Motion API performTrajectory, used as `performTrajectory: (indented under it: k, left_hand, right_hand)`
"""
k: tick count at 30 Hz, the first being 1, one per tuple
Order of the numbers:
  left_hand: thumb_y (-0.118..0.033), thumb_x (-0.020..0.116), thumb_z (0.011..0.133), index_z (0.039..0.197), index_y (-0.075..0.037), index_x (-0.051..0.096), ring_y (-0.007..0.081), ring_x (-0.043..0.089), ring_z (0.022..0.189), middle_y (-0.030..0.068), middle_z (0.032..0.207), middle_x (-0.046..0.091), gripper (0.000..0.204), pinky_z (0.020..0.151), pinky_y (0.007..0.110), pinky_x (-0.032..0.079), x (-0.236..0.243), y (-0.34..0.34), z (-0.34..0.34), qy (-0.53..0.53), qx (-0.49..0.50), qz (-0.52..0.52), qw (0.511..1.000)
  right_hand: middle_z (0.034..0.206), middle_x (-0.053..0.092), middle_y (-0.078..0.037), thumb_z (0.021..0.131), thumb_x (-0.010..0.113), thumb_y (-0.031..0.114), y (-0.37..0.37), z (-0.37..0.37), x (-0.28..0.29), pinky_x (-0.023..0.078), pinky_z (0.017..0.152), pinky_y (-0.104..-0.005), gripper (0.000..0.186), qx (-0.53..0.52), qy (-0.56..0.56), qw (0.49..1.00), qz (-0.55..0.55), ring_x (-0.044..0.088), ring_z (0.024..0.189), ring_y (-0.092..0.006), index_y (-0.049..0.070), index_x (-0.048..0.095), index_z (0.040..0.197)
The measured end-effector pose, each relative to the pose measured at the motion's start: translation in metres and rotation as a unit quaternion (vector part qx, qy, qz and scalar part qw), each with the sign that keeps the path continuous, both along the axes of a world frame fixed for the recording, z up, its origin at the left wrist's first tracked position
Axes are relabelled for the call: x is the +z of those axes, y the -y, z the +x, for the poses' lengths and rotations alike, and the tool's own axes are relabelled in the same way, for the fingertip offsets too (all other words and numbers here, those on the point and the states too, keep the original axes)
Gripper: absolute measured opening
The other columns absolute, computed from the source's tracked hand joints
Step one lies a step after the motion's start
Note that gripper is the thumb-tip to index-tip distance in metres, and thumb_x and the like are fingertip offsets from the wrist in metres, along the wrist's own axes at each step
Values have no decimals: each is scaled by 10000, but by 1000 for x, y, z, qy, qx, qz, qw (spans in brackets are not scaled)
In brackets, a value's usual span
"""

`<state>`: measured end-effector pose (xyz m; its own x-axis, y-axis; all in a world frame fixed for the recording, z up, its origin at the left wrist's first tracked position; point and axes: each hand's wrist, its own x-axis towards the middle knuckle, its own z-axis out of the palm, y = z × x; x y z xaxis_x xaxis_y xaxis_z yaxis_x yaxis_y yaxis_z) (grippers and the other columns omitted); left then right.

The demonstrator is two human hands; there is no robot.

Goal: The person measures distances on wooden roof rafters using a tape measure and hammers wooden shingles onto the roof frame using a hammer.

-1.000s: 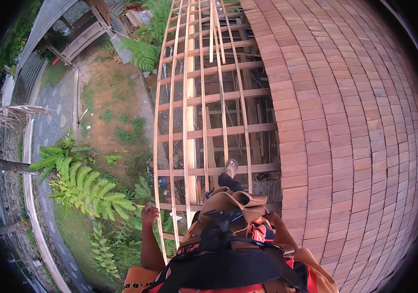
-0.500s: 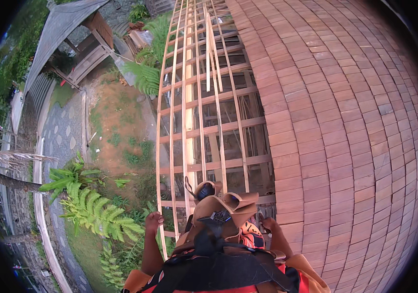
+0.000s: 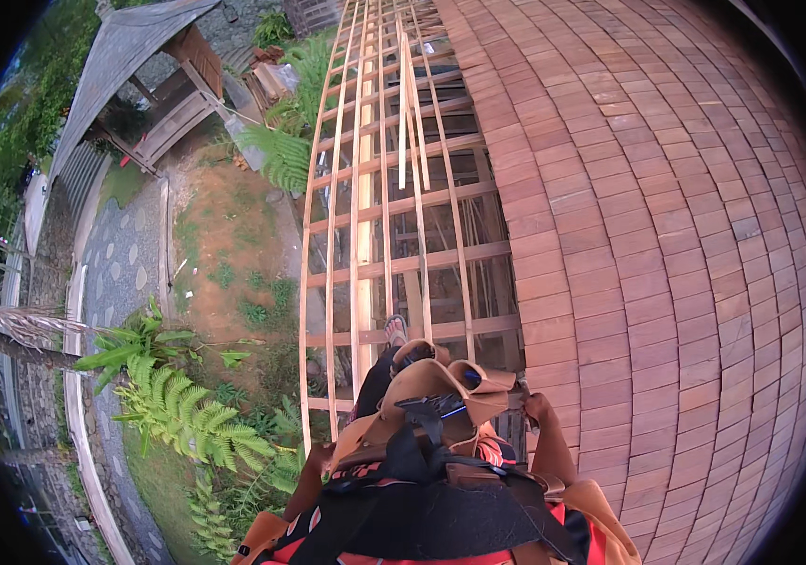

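Observation:
My left hand is low beside the outer batten, fingers curled and partly blurred; whatever they hold is hard to make out. At the shingles' edge my right hand has curled fingers, with a small object near it that I cannot identify. Between my hands a tan leather tool pouch with black straps hangs at my waist, hiding part of the timber framework. My sandalled foot is forward among the long battens and crosspieces.
Reddish wooden shingles cover the right side. The open lattice runs ahead over a lower level, with loose strips on it. Below left are a garden, ferns, a pebbled path, a roofed wooden shelter and a tree trunk.
The foot seen a second ago right of centre is gone; another now shows farther left. My left hand moved lower, my right hand upward, and the view ahead shifted downward in the frame.

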<state>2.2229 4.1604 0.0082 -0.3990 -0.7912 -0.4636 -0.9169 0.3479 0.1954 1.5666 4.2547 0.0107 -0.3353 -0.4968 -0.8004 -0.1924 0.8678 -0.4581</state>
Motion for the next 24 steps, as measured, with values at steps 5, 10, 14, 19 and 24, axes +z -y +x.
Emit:
performTrajectory:
  k: [5,10,14,19,24]
  left_hand:
    - [-374,565,924,1090,-142,600,230,671,768,51,872,678,287,653,387,541,-41,-12,-35,-67,329,185,923]
    - [-373,603,909,980,-97,575,195,599,682,50,805,612,287,609,321,524,-43,67,-96,-299,630,305,648]
    - [-261,542,927,1088,-92,545,196,622,782,90,887,604,234,605,325,528,-36,154,-97,-473,420,335,698]
    - [-182,584,923,901,-52,558,153,554,526,42,681,550,134,494,289,505,8,235,-164,-428,522,328,661]
    - [-167,567,926,916,-25,597,165,578,555,73,700,590,146,501,306,494,26,310,-142,-391,487,280,729]
  right_hand:
    - [635,636,-142,899,502,378,-35,12,-16,471,515,-417,433,91,1,989,121,596,510,-236,9,683,762]
    - [792,693,-96,807,602,489,-47,6,-50,495,661,-423,410,266,26,939,216,663,735,-260,94,708,835]
    - [778,695,-91,835,583,473,19,0,-74,500,638,-416,427,277,1,938,207,666,707,-240,68,713,873]
    - [758,693,-96,856,568,461,112,-50,-92,503,612,-407,449,180,-25,966,182,667,677,-226,38,714,899]
    - [710,672,-138,850,566,460,238,-68,-47,499,569,-386,490,-19,40,998,42,657,632,-232,-10,699,882]
